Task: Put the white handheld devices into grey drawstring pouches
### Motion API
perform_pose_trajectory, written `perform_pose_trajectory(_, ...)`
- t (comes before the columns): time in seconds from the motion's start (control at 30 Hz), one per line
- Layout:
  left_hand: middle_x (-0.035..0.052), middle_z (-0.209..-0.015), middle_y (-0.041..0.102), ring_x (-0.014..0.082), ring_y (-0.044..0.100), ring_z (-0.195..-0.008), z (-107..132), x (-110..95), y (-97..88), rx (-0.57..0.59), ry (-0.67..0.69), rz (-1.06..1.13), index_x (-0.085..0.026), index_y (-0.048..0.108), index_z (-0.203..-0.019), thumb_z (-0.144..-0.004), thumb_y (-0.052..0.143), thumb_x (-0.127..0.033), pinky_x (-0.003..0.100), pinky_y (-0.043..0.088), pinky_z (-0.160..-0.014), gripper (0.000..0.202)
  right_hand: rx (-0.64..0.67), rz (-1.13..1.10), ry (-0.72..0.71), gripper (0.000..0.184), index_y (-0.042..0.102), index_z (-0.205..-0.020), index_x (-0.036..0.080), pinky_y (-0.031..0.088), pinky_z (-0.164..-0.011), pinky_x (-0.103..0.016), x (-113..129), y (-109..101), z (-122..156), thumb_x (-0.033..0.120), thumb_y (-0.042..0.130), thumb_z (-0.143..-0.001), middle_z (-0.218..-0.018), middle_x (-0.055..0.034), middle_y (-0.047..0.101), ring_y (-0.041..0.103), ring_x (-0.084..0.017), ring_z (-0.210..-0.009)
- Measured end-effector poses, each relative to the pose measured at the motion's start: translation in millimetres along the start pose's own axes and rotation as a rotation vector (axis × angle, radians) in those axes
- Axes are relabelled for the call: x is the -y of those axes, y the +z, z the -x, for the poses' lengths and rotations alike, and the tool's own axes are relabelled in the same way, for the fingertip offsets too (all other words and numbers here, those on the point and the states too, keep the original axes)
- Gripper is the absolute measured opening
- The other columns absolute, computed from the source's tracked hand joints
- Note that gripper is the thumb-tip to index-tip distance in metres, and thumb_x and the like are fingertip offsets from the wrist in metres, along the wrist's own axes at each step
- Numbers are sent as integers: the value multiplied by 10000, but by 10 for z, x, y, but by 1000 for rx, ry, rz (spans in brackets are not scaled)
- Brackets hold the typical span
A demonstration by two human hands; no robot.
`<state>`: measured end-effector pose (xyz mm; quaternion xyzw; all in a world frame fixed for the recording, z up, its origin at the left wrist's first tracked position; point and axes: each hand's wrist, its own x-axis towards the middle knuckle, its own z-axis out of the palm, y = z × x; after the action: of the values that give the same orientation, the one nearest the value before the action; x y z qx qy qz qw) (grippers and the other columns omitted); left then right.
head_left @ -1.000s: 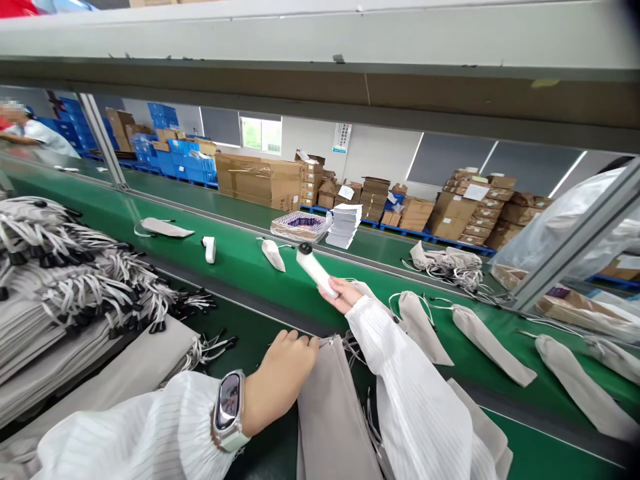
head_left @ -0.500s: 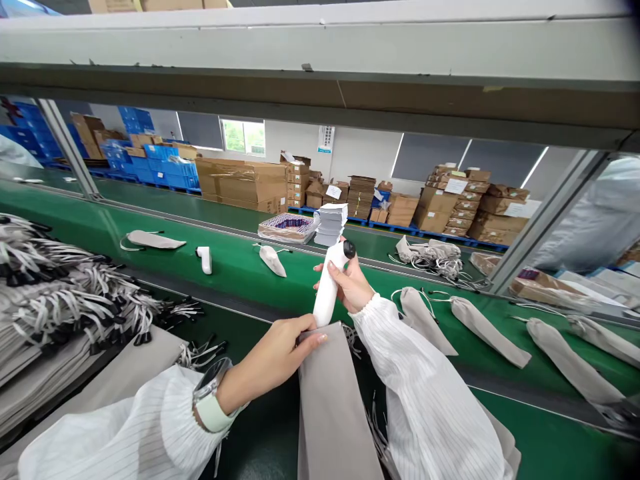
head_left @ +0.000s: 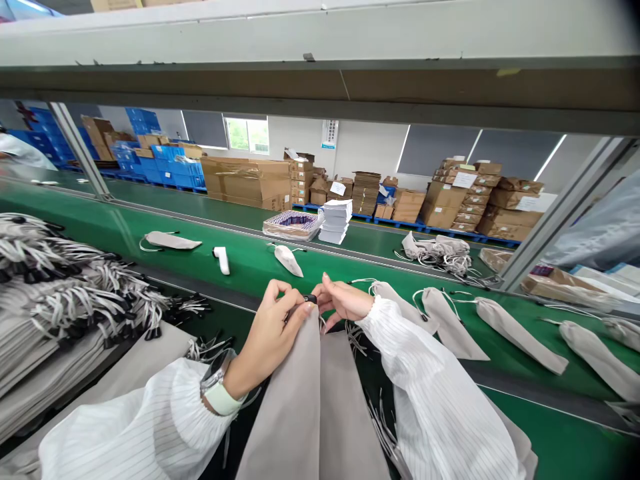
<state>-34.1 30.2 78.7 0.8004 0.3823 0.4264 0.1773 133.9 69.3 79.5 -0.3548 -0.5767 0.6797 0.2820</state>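
1. Head view, left hand (head_left: 273,333): raised over the near edge of the work surface, fingers pinched narrow on the mouth of a grey drawstring pouch (head_left: 295,407), thumb and forefinger closed on its top hem.
2. Head view, right hand (head_left: 343,300): just beside the left, fingertips curled in and closed on the opposite side of the same pouch mouth; white striped sleeve trailing toward the viewer.
3. White device (head_left: 311,299): only its black tip shows, between the two sets of fingertips at the pouch opening; the body is hidden inside the fabric.
4. Pouch, position: hanging from the fingers down toward the viewer, lying on a second flat grey pouch (head_left: 345,413) at its right.
5. Smartwatch (head_left: 214,377): on the left wrist, pale band.
6. Stack of empty pouches (head_left: 60,300): left of the hands, cords with black ends fanned out.
7. Green conveyor belt (head_left: 240,260): beyond the hands; on it a loose white device (head_left: 221,259), a small filled pouch (head_left: 289,259), and a row of filled pouches (head_left: 517,335) to the right.
8. Far side: stack of white sheets (head_left: 336,221), a patterned tray (head_left: 293,225), cardboard cartons (head_left: 247,181).
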Motion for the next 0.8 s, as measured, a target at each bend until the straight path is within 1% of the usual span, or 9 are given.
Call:
perform_pose_trajectory(0.2, 7, -786, 377, 131, 419, -768, -32, 62, 18, 41, -40, 52, -172, 483, -729, -843, 386, -319, 229, 362, -641, 210, -49, -88, -7, 496, 514, -705, 146, 442, -547, -191, -85, -9, -66, 623, 377, -701, -654, -1, 520, 517, -64, -570)
perform_pose_trajectory(0.33, 9, -782, 373, 128, 425, -723, -68, 158, 52, 109, -107, 103, -169, 490, -718, -835, 370, -383, 220, 368, -585, 272, 7, 141, 47, 569, 526, -695, 146, 415, -488, -215, -135, 68, -115, 655, 272, -715, -630, -16, 519, 495, -86, -523)
perform_pose_trajectory(0.4, 8, -783, 380, 128, 427, -708, -80, 195, 45, 116, -125, 96, -170, 485, -726, -832, 356, -404, 218, 366, -573, 287, -186, 411, -76, 539, 542, -745, 163, 391, -490, -222, -150, 60, -126, 626, 265, -742, -607, -11, 520, 481, -94, -504)
perform_pose_trajectory(0.5, 3, -779, 414, 131, 431, -673, -83, 207, -5, 127, -215, 21, -177, 457, -836, -800, 388, -447, 223, 356, -560, 280, -614, 849, -392, 387, 539, -762, 194, 355, -551, -222, -205, -124, -109, 524, 338, -777, -555, 13, 491, 458, -98, -519)
perform_pose_trajectory(0.57, -11, -710, 437, 121, 419, -589, -71, 156, -44, 263, -335, 28, -173, 444, -885, -775, 410, -475, 214, 329, -507, 324, -844, 1002, -477, 320, 521, -682, 193, 336, -569, -225, -276, -355, -72, 470, 387, -768, -524, 16, 468, 444, -101, -517)
perform_pose_trajectory(0.63, -28, -612, 424, 99, 374, -504, -50, 53, -71, 504, -418, 135, -161, 474, -816, -780, 398, -463, 194, 277, -444, 313, -1031, 1009, -464, 324, 486, -600, 187, 325, -561, -228, -349, -600, -24, 440, 378, -771, -495, 12, 449, 424, -99, -488)
perform_pose_trajectory(0.7, -45, -531, 361, 72, 295, -438, -27, -72, -86, 676, -460, 306, -153, 472, -692, -797, 383, -425, 176, 211, -395, 304, -1137, 975, -436, 354, 459, -563, 184, 327, -555, -230, -384, -775, 19, 434, 342, -785, -470, 9, 442, 414, -95, -465)
perform_pose_trajectory(0.73, -56, -507, 318, 61, 246, -414, -19, -126, -93, 691, -486, 404, -153, 457, -667, -802, 384, -408, 170, 178, -378, 298, -1150, 961, -428, 373, 457, -558, 182, 331, -551, -227, -379, -816, 32, 444, 327, -789, -459, 9, 442, 414, -93, -457)
perform_pose_trajectory(0.8, -73, -485, 240, 51, 161, -393, -19, -195, -105, 582, -527, 596, -161, 435, -688, -815, 381, -390, 167, 125, -361, 268, -1049, 850, -372, 414, 482, -595, 176, 331, -499, -212, -329, -794, 33, 491, 298, -790, -445, 12, 455, 392, -79, -415)
